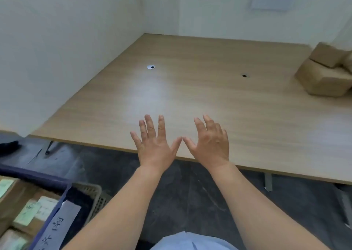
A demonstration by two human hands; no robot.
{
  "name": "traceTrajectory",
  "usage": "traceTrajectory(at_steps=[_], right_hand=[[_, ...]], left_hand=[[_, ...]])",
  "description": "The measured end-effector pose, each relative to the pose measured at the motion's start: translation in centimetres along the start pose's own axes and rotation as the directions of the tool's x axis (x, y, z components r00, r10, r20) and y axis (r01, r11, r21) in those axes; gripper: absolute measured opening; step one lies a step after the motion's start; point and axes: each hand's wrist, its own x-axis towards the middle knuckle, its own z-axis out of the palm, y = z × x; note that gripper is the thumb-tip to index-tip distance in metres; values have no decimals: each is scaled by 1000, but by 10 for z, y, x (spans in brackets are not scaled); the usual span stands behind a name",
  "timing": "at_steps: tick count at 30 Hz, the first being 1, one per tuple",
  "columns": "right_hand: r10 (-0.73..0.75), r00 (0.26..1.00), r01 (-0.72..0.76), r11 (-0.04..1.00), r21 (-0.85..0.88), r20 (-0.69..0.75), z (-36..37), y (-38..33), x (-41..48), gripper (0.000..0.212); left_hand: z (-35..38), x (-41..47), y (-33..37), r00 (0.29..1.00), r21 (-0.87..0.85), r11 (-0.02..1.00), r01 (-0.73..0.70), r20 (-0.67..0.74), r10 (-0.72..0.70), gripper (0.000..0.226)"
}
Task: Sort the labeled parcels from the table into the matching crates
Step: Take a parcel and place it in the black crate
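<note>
Wood counter ahead, my left hand and right hand spread, holding nothing, parcels far right, nearer my right.

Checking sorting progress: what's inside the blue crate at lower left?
Brown parcels with pale green labels lie in the blue crate; anything beneath them is covered, the rest cropped.
</note>
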Motion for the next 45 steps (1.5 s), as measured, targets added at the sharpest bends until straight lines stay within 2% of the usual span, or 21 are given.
traceTrajectory(at_steps=[6, 11, 16, 24, 29, 36, 45], right_hand=[[146, 988, -149, 985, -88, -40, -25, 83, -13, 75], [272, 959, -280, 953, -116, -78, -31, 137, -22, 88], [377, 920, -389, 910, -143, -104, -42, 199, -15, 87], [459, 877, -480, 845, -234, -143, -86, 311, 25, 81], [496, 847, -529, 816, -232, -189, -93, 362, 48, 77], [571, 809, -588, 783, -201, -139, -87, 421, 44, 73], [543, 831, -556, 820, -135, -121, -92, 508, 79, 78]], left_hand=[[15, 2, 87, 982, 8, 982, -186, 11, 186, 86], [35, 14, 138, 963, 36, 963, -266, 59, 263, 90], [59, 33, 205, 922, -1, 925, -380, 85, 379, 89], [89, 81, 342, 868, -90, 870, -484, 80, 491, 90], [107, 106, 406, 838, -114, 838, -534, 61, 542, 89], [132, 106, 460, 777, -135, 784, -606, 114, 619, 88], [150, 130, 523, 827, -79, 834, -546, 108, 551, 89]])
